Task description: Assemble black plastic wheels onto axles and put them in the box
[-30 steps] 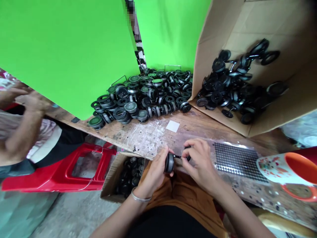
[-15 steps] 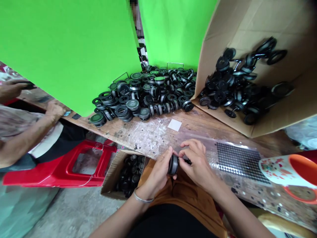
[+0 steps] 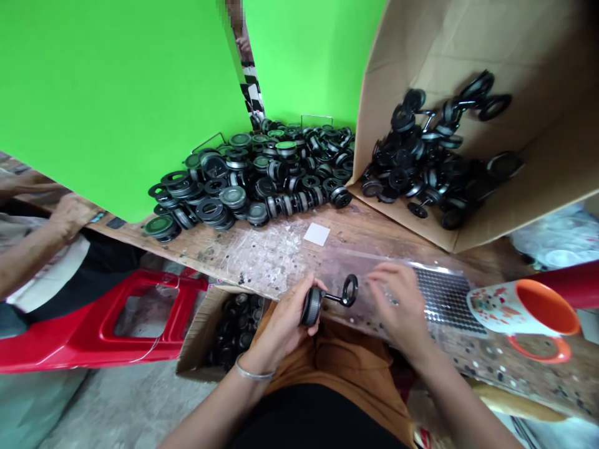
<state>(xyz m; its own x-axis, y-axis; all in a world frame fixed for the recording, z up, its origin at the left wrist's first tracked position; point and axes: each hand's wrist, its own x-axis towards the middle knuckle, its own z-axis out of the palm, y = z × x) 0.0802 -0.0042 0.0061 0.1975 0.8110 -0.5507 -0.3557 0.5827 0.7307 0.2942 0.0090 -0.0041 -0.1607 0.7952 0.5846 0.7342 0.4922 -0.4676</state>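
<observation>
My left hand (image 3: pixel 286 313) is wrapped around a black round part with a ribbed rim (image 3: pixel 312 307). From that part a short shiny arm sticks out to the right and ends in a black ring (image 3: pixel 349 290). Off to the right of the ring, my right hand (image 3: pixel 403 305) hangs over the bench edge, fingers apart and somewhat blurred, with nothing visible in them. Just behind it lies a clear plastic sheet with rows of small black round dots (image 3: pixel 442 293), partly covered by the hand.
A heap of similar black parts (image 3: pixel 234 196) lies along the back of the wooden bench (image 3: pixel 262 249), below green panels (image 3: pixel 299 62). Others fill a tipped cardboard box (image 3: pixel 402 43). A white square (image 3: pixel 317 234), a mug (image 3: pixel 496 307), a lower box (image 3: pixel 191 355) and a co-worker's arm (image 3: pixel 37 243) surround me.
My right hand has come off the black part and moved right, its fingers spreading. The arm with its ring now shows. The whole view has shifted slightly.
</observation>
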